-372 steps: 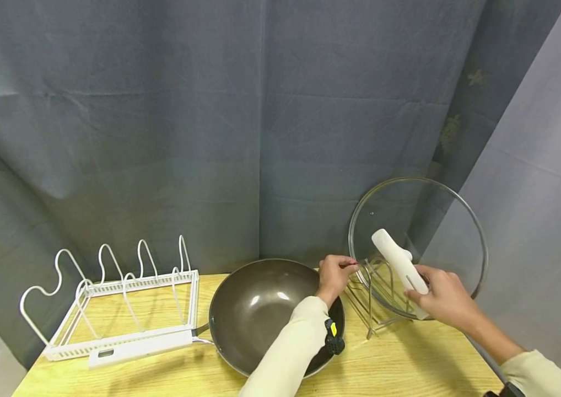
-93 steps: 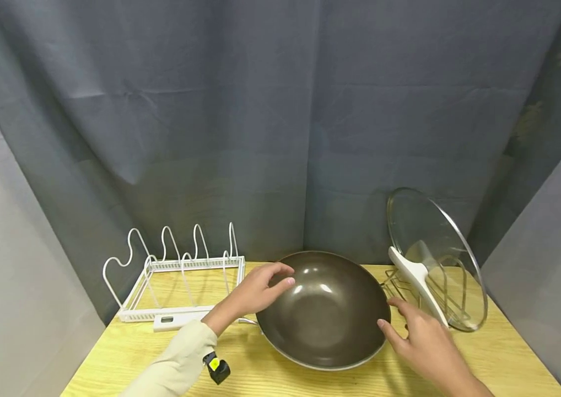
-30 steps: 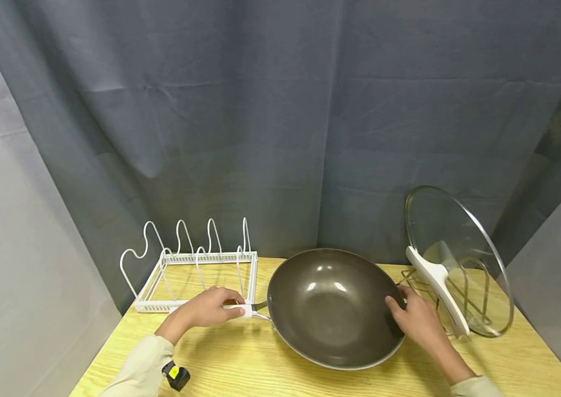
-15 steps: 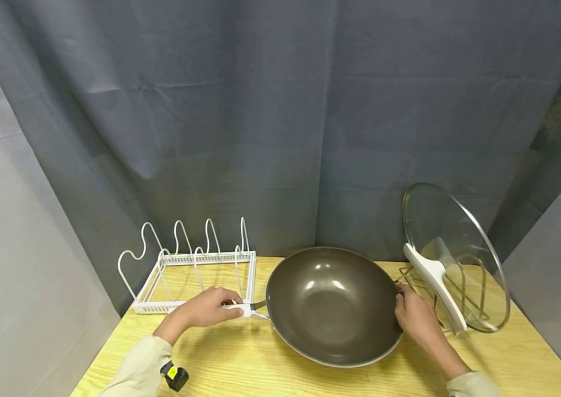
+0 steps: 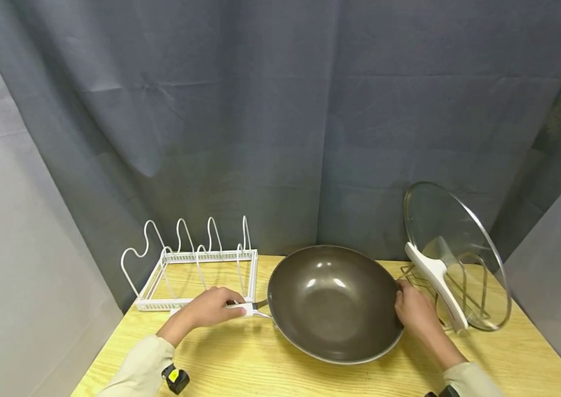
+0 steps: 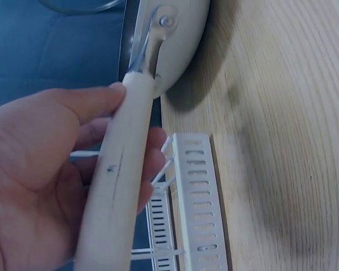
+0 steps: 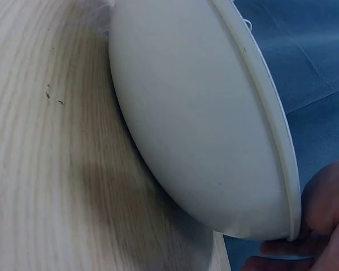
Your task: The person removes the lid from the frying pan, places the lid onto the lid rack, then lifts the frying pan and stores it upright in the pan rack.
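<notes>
A wok with a dark inside and a pale outside stands on the wooden table. Its white handle points left, and my left hand holds it with the fingers curled around the far side and the thumb along the near edge. On the opposite side, my right hand grips the wok's rim. In the right wrist view, fingertips lie against the rim at the lower right. The wok's pale underside rests low over the wood there, its shadow beneath.
A white rack with upright wire loops stands behind the handle, at the left. A glass lid with a white handle leans tilted in a metal wire rack at the right. A grey curtain hangs behind the table.
Earlier, my right hand held the lid's handle at the wire rack. It let go, then both hands came to the wok. Lately my right thumb has shifted from inside the wok to its rim.
</notes>
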`<state>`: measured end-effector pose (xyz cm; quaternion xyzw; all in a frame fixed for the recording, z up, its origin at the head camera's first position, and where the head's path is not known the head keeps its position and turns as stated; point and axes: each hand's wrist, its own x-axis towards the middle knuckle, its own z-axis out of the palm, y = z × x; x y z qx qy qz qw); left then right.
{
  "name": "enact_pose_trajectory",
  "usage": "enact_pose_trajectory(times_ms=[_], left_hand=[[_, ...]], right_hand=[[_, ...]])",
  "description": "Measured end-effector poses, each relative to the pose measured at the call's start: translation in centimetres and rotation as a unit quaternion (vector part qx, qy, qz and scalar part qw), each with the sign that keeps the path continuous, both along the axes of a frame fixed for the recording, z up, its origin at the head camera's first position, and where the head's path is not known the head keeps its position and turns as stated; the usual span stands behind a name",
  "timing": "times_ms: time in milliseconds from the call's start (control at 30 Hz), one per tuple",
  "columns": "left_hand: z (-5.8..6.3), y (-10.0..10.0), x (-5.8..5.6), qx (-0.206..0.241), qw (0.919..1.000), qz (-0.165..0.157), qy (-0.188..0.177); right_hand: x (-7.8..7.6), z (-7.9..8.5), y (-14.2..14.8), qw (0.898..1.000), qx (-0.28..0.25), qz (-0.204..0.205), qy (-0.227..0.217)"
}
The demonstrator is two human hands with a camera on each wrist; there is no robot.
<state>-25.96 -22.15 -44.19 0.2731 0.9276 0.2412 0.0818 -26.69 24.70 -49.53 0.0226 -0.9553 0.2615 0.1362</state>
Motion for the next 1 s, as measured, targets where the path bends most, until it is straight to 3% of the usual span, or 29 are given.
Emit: enact_pose_trajectory(times_ms=[200, 500, 1000], left_hand=[[0.5, 0.7, 0.9, -0.025, 0.9992, 0.030, -0.006], [1.5, 1.9, 1.8, -0.061, 0.9969, 0.037, 0.033], [2.2, 3.4, 2.4, -0.105, 0.9894, 0.090, 0.044]], right_hand=[[-0.7, 0.0, -0.1, 1.000, 0.002, -0.009, -0.019], [-2.0, 0.2, -0.2, 1.000, 0.004, -0.010, -0.014], [-3.6, 1.3, 0.0, 0.999, 0.020, 0.012, -0.043]])
